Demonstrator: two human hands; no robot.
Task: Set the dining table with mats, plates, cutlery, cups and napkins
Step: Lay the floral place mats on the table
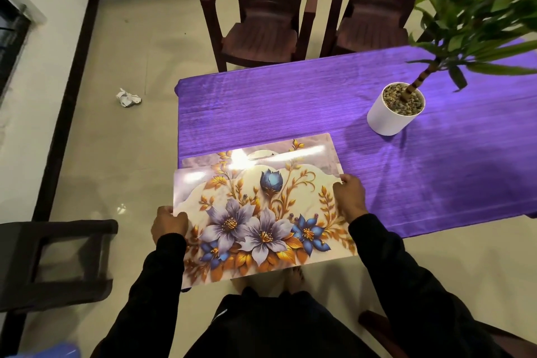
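Purple cloth covers the desk (290, 107), which stands on a pale tiled floor with two brown chairs (258, 23) pushed up at its far side and a white plant pot (390, 116) set toward the right. A crumpled paper (128, 97) lies on the floor to the left.

From the head view, one floral mat, the lower mat (308, 151), lies flat at the near left corner of the desk. A second, the upper mat (261, 221), is held above it, its near part hanging out past the desk's edge over the person's feet.

The left hand (170, 224) pinches the upper mat's left edge, thumb on top. The right hand (348, 193) grips the right edge near the far corner, fingers curled under and thumb over the rim. Both forearms, in black sleeves, reach forward and slightly apart, keeping the sheet taut and nearly level, tipped a little toward the person.

My guess is this mat belongs at another place, since one already lies here. To do it well, carry it level with both hands, square its long edge to the desk's edge, set it well apart from the lower mat and clear of the pot, then let go once it lies flat.
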